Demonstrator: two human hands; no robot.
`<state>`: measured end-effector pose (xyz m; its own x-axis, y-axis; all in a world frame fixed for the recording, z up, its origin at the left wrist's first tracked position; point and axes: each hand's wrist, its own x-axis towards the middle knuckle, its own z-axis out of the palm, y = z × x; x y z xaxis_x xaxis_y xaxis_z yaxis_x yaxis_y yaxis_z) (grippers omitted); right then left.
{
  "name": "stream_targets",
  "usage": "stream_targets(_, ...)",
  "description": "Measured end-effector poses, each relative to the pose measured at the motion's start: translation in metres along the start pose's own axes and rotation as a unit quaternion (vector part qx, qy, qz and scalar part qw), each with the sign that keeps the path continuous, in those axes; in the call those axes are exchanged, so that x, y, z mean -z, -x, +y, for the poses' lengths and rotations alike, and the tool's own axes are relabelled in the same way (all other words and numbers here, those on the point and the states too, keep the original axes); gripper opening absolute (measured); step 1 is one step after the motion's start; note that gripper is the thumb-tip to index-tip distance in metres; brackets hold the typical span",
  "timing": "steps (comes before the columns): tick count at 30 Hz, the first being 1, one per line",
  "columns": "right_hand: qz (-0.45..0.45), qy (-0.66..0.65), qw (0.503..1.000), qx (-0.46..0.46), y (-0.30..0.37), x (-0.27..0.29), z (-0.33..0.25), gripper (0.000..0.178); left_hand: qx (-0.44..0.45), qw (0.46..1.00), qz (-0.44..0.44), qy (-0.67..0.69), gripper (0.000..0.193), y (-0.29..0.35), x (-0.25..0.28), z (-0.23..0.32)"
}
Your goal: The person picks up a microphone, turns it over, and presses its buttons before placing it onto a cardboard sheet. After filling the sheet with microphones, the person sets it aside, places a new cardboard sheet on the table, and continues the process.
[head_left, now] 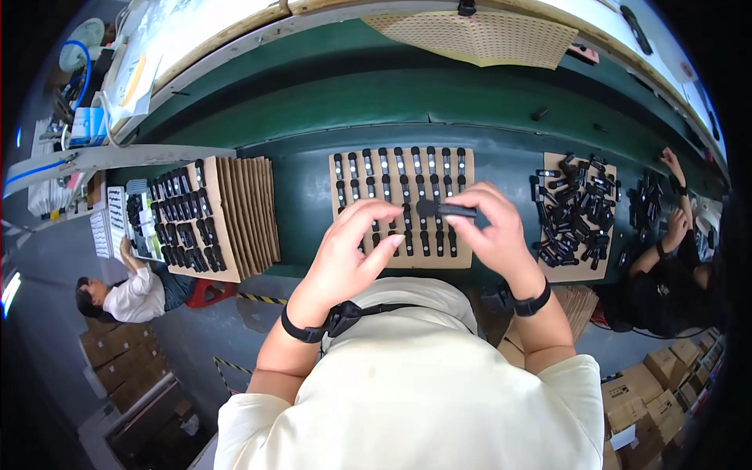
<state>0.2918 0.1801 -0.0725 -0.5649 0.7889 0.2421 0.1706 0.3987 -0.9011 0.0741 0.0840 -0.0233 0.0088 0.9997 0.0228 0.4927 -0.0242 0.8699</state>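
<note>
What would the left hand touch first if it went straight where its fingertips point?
Probably the black device held by the right hand: the left hand points rightward, toward its rounded end. Depth is unclear in this single view, so it could miss.

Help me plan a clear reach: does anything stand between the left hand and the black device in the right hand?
Nothing visible: an open gap separates the left hand from the black device in the right hand. Rows of similar devices lie beneath on cardboard.

1 black round-headed device (456, 210) sits nearly level in the right grip (500, 229), head leftward.
</note>
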Motion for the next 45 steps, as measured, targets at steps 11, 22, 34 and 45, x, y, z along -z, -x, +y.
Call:
stream_targets(11,-0.005,-0.112,0.992,-0.058,0.036,-0.043,-0.087,0.028,-0.158,0.987,0.019,0.008,0.026,0.043,0.03,0.009)
stream_targets(22,0.032,-0.032,0.997,0.058,0.05,-0.079,-0.119,0.029,-0.189,0.981,0.006,0.044,0.029,0.077,0.052,0.007)
stream_targets(34,0.049,0.022,0.989,0.14,0.058,-0.089,-0.138,0.034,-0.252,0.966,0.022,0.048,0.028,0.09,0.059,0.006)
stream_targets(45,0.068,0.027,0.983,0.166,0.061,-0.094,-0.142,0.033,-0.269,0.962,0.02,0.035,0.029,0.095,0.063,0.009)
